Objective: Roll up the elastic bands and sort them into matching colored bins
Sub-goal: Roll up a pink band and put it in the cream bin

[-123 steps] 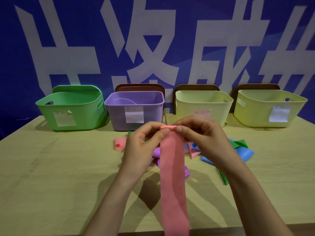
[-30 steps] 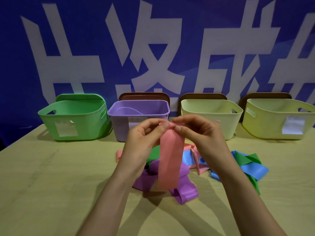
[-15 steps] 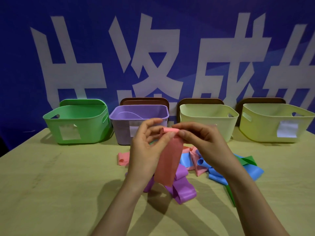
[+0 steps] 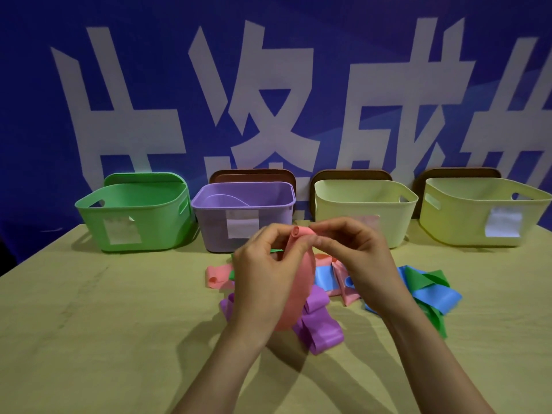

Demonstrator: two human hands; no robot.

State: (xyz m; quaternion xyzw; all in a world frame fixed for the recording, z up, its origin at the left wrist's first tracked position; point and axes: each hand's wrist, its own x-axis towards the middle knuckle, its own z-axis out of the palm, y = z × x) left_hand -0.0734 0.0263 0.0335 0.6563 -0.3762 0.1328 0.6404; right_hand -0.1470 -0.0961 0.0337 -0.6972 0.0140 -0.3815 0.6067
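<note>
Shorter now than four seconds back, the loose tail of the pink band [image 4: 306, 276] no longer runs off the near edge of the table [image 4: 89, 324]; it ends just above the purple band [image 4: 324, 328], and the rolled part at its top has grown thicker. I see my left hand [image 4: 265, 276] raised over the pile, thumb and curled fingers pinching the left end of the roll, while my right hand [image 4: 358, 258] pinches the right end between thumb and forefinger. The roll sits in the air between the two hands, in front of the purple bin [image 4: 242, 204] and the pale yellow bin [image 4: 364, 204]. On the table beneath lie the unrolled bands: a second pink band [image 4: 218, 274] left of my left hand, a blue band [image 4: 436, 298] and a green band [image 4: 424, 279] tangled together to the right of my right wrist. At the back stand four bins in a row, with the green bin [image 4: 134, 216] at the far left and a yellow-green bin [image 4: 484, 210] at the far right, each bearing a white label. Behind them hangs a blue banner [image 4: 298, 40] with large white characters.
</note>
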